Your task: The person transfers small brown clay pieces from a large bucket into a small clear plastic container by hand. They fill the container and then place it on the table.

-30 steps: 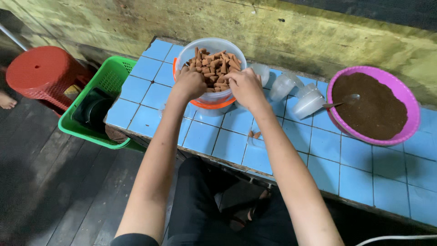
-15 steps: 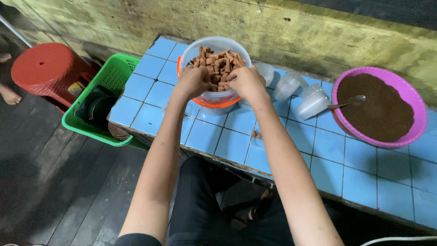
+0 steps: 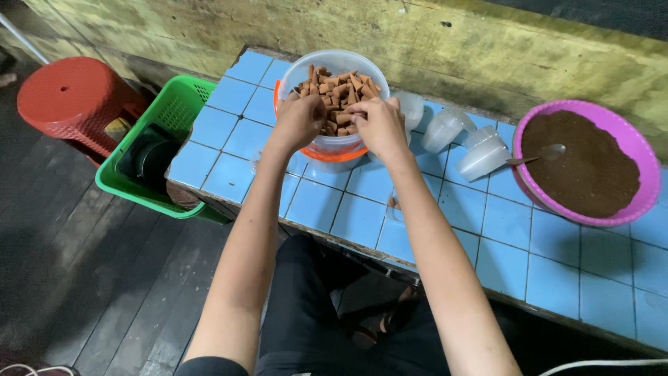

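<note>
Sky-blue tiles in a dark-lined grid cover the desk point(image 3: 362, 216). A clear tub point(image 3: 339, 104) with an orange rim band brims with reddish-brown pieces point(image 3: 341, 94). The pink basin point(image 3: 643, 174) is filled dark brown. Bright green basket point(image 3: 149, 150), red stool point(image 3: 66, 97), mottled yellow-green wall point(image 3: 417, 35), dark plank floor point(image 3: 83, 278).

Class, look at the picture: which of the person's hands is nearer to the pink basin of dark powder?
Right. The right hand rests at the clear bowl's rim, on the side toward the pink basin; the left hand is farther off.
</note>
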